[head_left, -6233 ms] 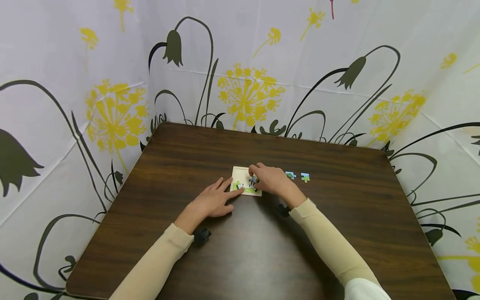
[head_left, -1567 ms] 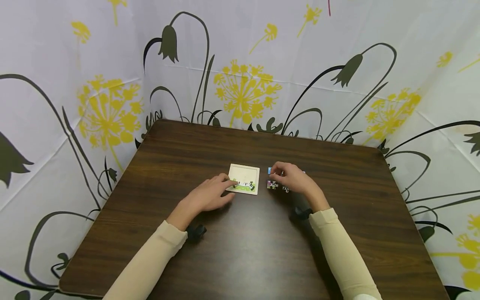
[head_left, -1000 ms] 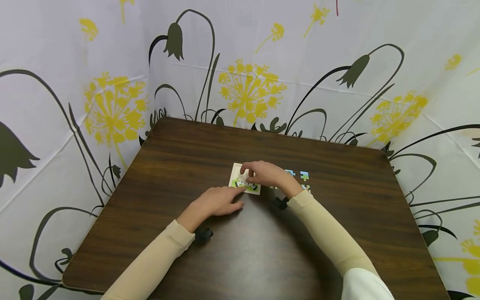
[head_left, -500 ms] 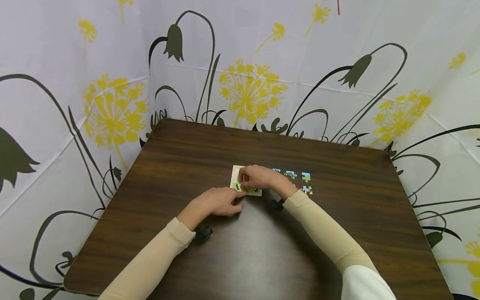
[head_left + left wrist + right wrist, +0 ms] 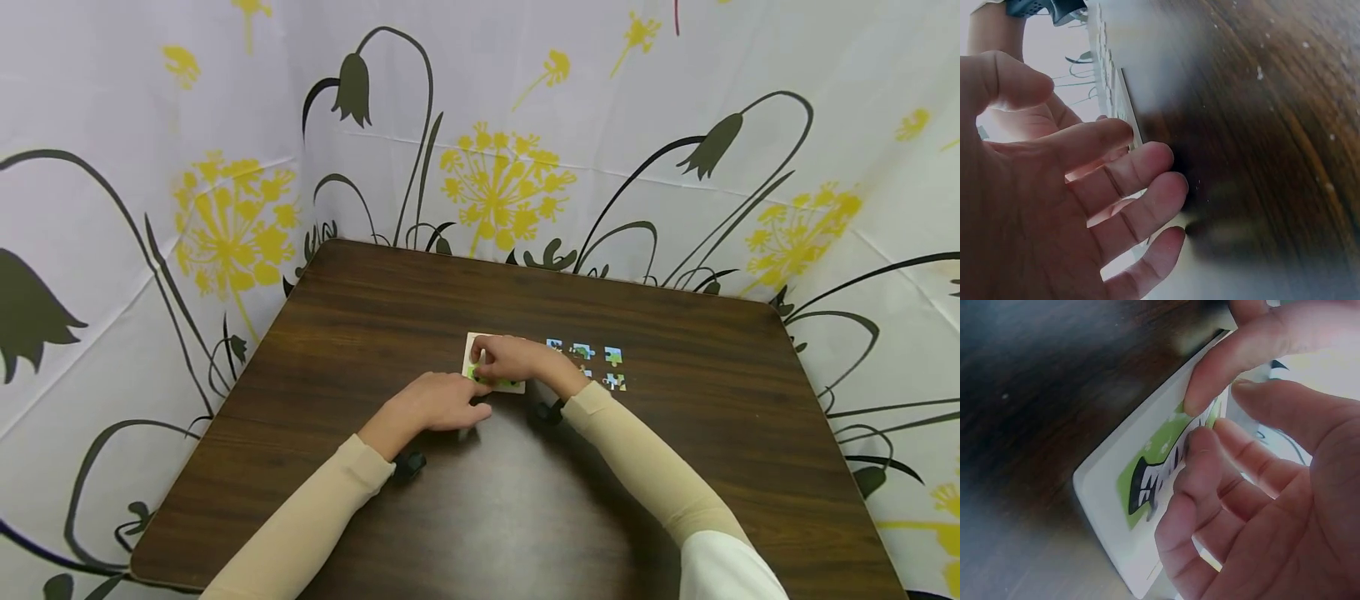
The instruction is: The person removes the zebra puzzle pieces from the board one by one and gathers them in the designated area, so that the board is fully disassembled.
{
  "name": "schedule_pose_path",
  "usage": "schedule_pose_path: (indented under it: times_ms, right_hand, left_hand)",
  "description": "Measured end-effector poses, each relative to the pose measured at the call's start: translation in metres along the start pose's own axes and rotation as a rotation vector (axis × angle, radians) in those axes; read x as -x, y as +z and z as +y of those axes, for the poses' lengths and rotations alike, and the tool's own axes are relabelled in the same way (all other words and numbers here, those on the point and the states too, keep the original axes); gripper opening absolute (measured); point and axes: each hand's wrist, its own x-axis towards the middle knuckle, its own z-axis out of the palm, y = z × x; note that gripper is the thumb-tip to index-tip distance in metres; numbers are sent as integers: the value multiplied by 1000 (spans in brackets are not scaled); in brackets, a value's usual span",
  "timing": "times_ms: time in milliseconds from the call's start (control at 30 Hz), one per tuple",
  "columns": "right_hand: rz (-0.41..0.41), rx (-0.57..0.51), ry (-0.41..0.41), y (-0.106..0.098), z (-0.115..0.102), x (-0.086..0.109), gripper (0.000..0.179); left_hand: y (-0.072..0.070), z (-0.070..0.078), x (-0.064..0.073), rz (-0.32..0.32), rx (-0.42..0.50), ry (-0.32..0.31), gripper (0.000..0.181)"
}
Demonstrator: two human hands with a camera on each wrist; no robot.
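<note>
A small light wooden puzzle board (image 5: 517,387) lies flat on the dark table, bearing a picture of black-and-white stripes on green. My left hand (image 5: 437,402) is at its near left edge, fingers loosely extended, with the index fingertip (image 5: 1197,403) at the frame in the right wrist view. Over the board is my right hand (image 5: 510,358), covering much of the picture in the head view. Its curled fingertips (image 5: 1200,440) are right at the striped picture, while the thumb stands a little apart from them. I cannot tell whether a piece is between them.
To the right of the board lie several loose puzzle pieces, among them a blue-and-green piece (image 5: 613,356), a green-and-blue piece (image 5: 582,351) and a black-and-white one (image 5: 615,382). My right forearm (image 5: 637,450) passes close by them. A flower-print curtain (image 5: 480,125) hangs behind the table.
My right hand was among the loose pieces 1.6 seconds ago, then moved left over the board and edged slightly further left. My left hand stayed at the board's near left side, shifting only slightly.
</note>
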Motion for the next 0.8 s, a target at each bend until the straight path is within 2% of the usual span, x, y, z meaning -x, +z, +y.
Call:
schedule_pose_path:
  times_ms: [267, 400, 533, 667, 800]
  right_hand:
    - [45, -6, 19, 0, 2, 1, 18]
    - [6, -120, -38, 0, 7, 0, 19]
    - [-50, -278, -48, -1, 15, 2, 24]
    - [-75, -352, -22, -4, 16, 3, 25]
    - [-88, -375, -31, -5, 16, 2, 21]
  left_hand:
    - [4, -3, 0, 11, 7, 21, 58]
    - [4, -4, 0, -2, 21, 6, 55]
    - [5, -3, 0, -10, 40, 9, 54]
    - [5, -3, 1, -1, 37, 12, 54]
    - [6, -5, 1, 3, 31, 2, 54]
